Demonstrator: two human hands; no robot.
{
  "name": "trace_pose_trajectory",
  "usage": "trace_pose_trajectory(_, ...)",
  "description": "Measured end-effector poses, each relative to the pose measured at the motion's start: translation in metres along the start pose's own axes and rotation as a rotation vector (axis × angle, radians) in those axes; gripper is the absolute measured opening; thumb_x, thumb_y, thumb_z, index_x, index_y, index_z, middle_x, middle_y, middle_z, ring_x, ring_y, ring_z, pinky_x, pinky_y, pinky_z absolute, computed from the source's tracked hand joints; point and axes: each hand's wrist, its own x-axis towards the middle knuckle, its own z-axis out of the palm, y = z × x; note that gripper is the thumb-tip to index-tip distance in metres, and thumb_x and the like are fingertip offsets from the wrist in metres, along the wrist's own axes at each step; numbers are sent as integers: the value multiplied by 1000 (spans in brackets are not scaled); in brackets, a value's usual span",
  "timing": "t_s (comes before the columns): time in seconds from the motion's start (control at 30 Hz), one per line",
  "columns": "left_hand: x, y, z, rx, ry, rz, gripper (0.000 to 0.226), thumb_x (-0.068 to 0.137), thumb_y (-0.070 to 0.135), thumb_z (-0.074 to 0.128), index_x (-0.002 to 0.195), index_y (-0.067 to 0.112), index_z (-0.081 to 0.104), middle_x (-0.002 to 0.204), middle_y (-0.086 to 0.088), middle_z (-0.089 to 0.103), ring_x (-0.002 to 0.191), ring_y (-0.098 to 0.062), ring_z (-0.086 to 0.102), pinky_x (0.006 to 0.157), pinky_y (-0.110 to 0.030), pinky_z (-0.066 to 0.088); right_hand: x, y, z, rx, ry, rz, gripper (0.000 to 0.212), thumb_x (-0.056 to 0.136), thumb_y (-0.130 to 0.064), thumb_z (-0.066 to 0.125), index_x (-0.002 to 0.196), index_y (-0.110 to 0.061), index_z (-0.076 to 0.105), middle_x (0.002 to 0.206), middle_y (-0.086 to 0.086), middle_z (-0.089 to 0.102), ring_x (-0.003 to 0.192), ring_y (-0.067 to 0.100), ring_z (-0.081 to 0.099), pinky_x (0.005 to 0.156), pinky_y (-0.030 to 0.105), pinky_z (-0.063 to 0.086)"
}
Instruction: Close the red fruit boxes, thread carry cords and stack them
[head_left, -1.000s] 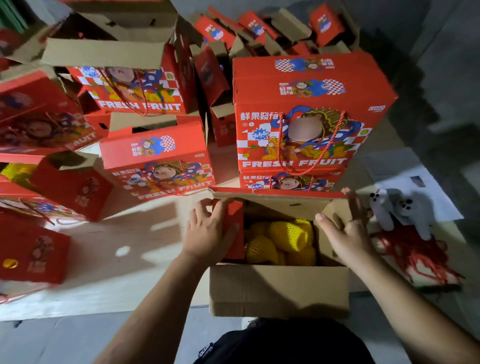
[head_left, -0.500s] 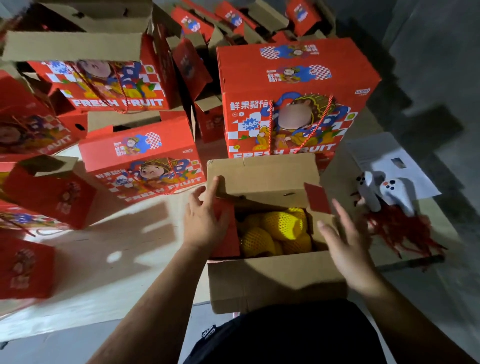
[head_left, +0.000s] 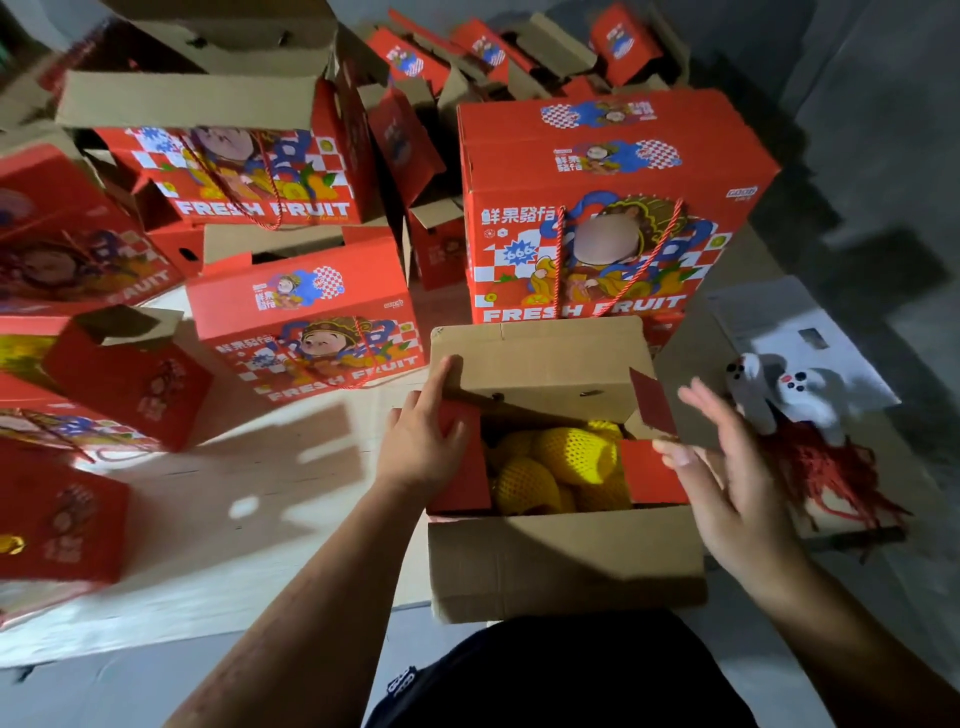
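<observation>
Fruit box, still unsealed, sits at the worktop's near edge as I press its left end flap inward with my flat left hand; my right hand hovers open-fingered, empty, beside the right flap, ready to fold.

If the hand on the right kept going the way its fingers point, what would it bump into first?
Probably the raised side flap of the open fruit box; the right hand points up and away, fingertips just short of it. Depth is hard to judge.

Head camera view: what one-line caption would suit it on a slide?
Two hands, left and right, fold the flaps of an open box of netted yellow fruit.
</observation>
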Motion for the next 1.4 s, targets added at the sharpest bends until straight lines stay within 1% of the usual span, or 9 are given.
trace_pose_trajectory(0.3, -17, -3, 4, -530, 220, 77, 50, 94, 42, 66, 135, 55, 40, 129, 13, 57, 128, -6, 49, 108, -34, 47, 4, 10, 22, -542, -261, -105, 47, 97, -37, 54, 137, -16, 66, 149, -1, 56, 144, 31, 40, 117, 53, 35)
trace_pose_trajectory(0.37, -26, -1, 0, -707, 203, 135, 51, 95, 47, 67, 140, 43, 42, 129, 4, 63, 130, -15, 57, 106, -32, 49, 4, 16, 9, -491, -356, -149, 46, 101, -31, 52, 143, -14, 60, 156, -1, 48, 153, 27, 30, 125, 43, 25)
trace_pose_trajectory(0.47, -37, -17, -8, -409, 152, 352, 45, 106, 57, 41, 132, 31, 67, 136, 9, 65, 131, -29, 52, 108, -45, 41, -1, 31, -25, -512, -405, -237, 48, 104, -25, 44, 150, -18, 50, 159, -4, 40, 152, 22, 33, 123, 22, 16)
trace_pose_trajectory(0.6, -38, -18, -10, -208, 83, 337, 26, 103, 41, 58, 120, 32, 75, 145, 19, 59, 140, -14, 45, 114, -44, 31, -9, 51, -49, -645, -442, -296, 87, 77, -1, 65, 158, -17, 37, 170, 5, 22, 157, 18, 18, 124, 19, 11)
trace_pose_trajectory(0.77, -33, -6, -9, -261, -46, 188, 44, 94, 29, 58, 136, 42, 53, 143, 18, 50, 136, 9, 34, 120, -46, 23, -24, 67, -49, -595, -466, -158, 128, 59, -18, 100, 161, -37, 25, 172, 1, 5, 157, 11, 10, 118, 40, 29)
trace_pose_trajectory(0.97, -38, -2, -12, -691, -188, 50, 64, 90, 17, 63, 151, 22, 45, 151, -7, 46, 144, -21, 45, 123, -49, 36, -16, 35, -1, 67, -4, 116, 79, 87, -48, 68, 156, -23, 36, 144, 3, 45, 132, 21, 48, 110, 38, 41)
trace_pose_trajectory(1.13, -37, 0, -30, -848, -134, -74, 48, 109, 43, 37, 128, 16, 71, 138, -1, 68, 137, -17, 56, 125, -47, 31, 10, 13, 20, -530, 54, -243, 56, 95, -45, 58, 142, -14, 58, 136, 6, 52, 122, 34, 52, 103, 46, 41)
trace_pose_trajectory(1.27, -40, 12, -35, 67, -9, 274, 70, 84, 89, 43, 123, 38, 72, 135, 22, 65, 130, -17, 46, 112, -41, 30, 4, 15, 27, -722, -220, -265, 97, 75, -77, 64, 149, -17, 47, 149, 1, 44, 134, 28, 41, 112, 45, 36)
trace_pose_trajectory(1.4, -58, 31, -12, 461, -72, 467, 95, 68, 87, 67, 144, 31, 56, 139, 2, 55, 117, -29, 50, 99, -47, 43, 4, 16, 27, -808, -216, -269, 105, 63, -72, 78, 147, -18, 47, 147, 1, 45, 130, 30, 45, 109, 45, 36)
